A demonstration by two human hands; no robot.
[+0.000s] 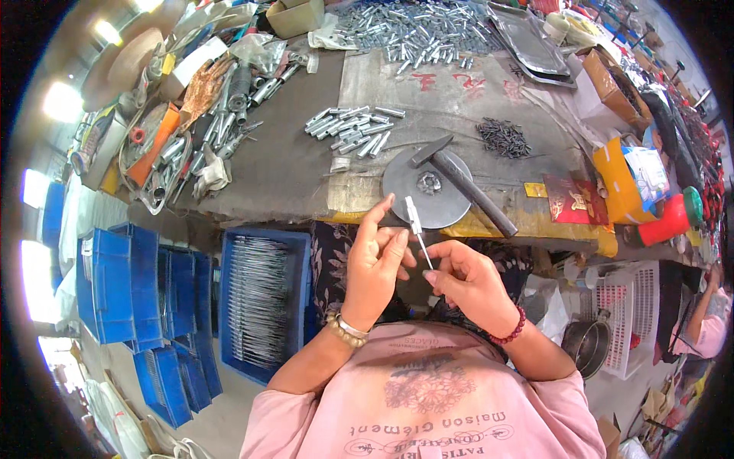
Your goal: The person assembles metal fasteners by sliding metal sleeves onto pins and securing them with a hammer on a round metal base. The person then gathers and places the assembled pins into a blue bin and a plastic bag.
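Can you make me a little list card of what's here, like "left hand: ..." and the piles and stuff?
Left hand: beside the rod; touching unclear
Right hand: pinching the rod's lower end
Rod's top: a shiny metal piece
Hammer: lying across a round metal plate
Left of plate: a pile of silver tubes
Right of plate: a pile of small dark pieces
Lower left: a blue bin holding many thin metal sticks

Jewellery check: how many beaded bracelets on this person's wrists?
2: tan beaded bracelet on the wrist of the left hand, dark red beaded bracelet on that of the right hand. None seem hidden.
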